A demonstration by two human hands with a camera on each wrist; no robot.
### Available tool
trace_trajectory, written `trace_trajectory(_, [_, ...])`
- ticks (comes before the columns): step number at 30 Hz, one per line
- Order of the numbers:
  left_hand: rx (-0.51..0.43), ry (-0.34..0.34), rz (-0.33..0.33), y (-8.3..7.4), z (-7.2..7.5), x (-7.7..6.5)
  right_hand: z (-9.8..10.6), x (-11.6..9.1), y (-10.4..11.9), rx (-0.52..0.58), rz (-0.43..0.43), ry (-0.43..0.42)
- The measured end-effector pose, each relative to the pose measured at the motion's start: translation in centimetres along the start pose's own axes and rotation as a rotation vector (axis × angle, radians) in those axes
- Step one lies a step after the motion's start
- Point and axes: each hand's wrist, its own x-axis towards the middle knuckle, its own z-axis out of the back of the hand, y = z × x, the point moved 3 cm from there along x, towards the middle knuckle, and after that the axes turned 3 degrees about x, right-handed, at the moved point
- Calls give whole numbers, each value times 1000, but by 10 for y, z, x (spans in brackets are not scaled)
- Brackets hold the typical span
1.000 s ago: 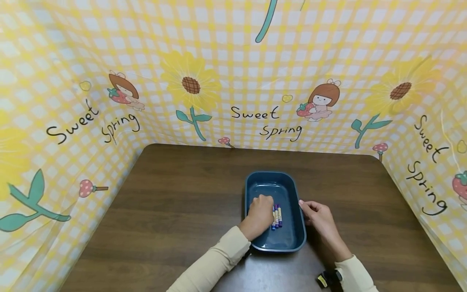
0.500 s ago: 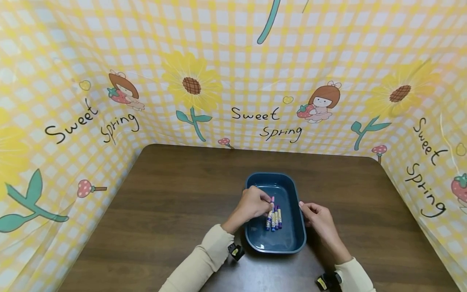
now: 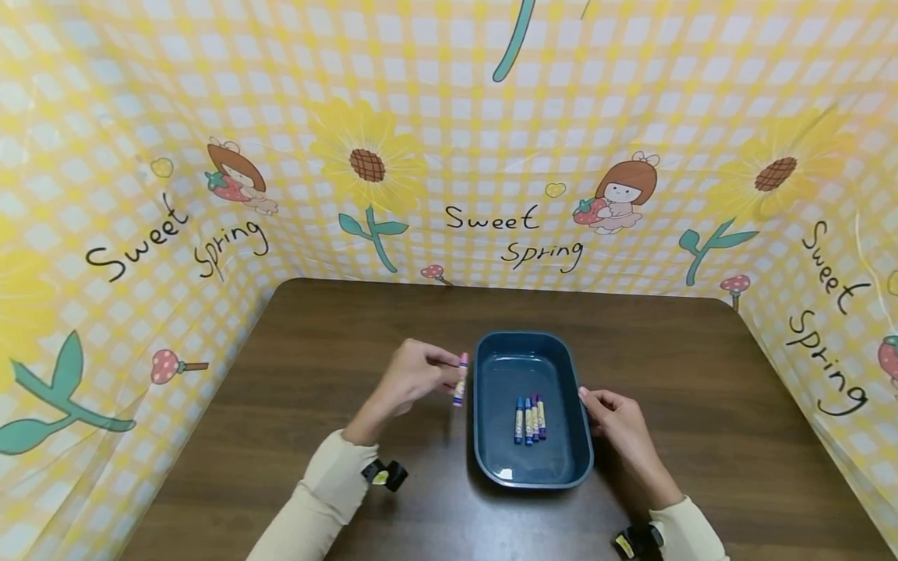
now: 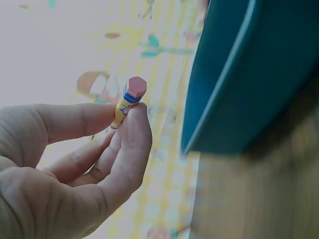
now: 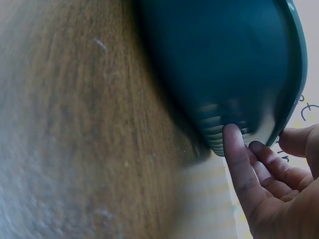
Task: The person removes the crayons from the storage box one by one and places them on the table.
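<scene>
My left hand (image 3: 414,375) pinches a pink crayon (image 3: 460,380) between thumb and fingers, above the table just left of a dark blue tray (image 3: 522,467). In the left wrist view the crayon's (image 4: 135,87) flat pink end points up past the fingertips, its yellow wrapper partly covered by them. Several blue and purple crayons (image 3: 529,421) lie side by side on the tray floor. At the tray's right side, my right hand (image 3: 626,432) holds the rim, thumb at the edge and fingers against the ribbed outer wall (image 5: 214,130).
The brown wooden table (image 3: 337,327) extends around the tray. A yellow checked cloth (image 3: 477,156) with printed flowers hangs along its back and sides. Black wrist cameras (image 3: 386,474) sit on both wrists.
My left hand has come up out of the tray and moved left past its rim, bringing the pink crayon along. My right hand stays at the tray's right side.
</scene>
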Motion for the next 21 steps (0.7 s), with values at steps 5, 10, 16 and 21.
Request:
trace_trajectory(5, [-49, -71, 54, 20, 49, -7, 0, 0, 0, -25, -1, 3])
trace_trajectory(10, [-19, -127, 121, 44, 84, -11, 3, 0, 0, -13, -2, -3])
trace_trajectory(16, [23, -148, 178, 70, 107, -12, 6, -1, 1, -29, -23, -5])
trace_trajectory(21, [49, -163, 207, 89, 127, -20, 3, -1, 1, -29, -31, 8])
